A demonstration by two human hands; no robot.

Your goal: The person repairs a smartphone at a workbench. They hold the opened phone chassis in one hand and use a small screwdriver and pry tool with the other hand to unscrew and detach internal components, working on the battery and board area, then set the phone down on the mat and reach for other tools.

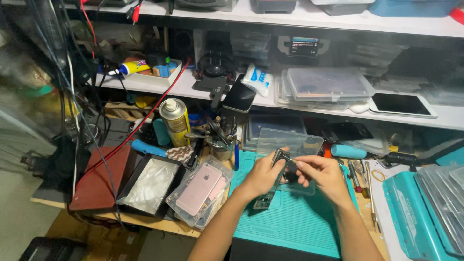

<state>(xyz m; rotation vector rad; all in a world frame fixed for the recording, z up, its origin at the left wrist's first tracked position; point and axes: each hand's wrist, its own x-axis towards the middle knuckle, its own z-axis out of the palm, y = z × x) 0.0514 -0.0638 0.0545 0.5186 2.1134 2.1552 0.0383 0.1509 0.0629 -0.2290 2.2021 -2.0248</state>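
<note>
My left hand (263,175) grips a dark, narrow phone frame (272,182), held on edge and tilted over the teal work mat (290,220). My right hand (323,175) pinches the frame's upper end with thumb and forefinger, next to a small pale part at the top. Both forearms reach in from the bottom edge. A clear plastic box (288,143) lies right behind the hands.
A pink phone (199,188) lies in a clear tray at the left, beside a black box with a plastic bag (151,185). A yellow spray can (175,122), a cup of tools (220,137), screwdrivers (360,176) and teal cases (425,212) crowd the bench. Shelves above hold clear boxes and a tablet (402,104).
</note>
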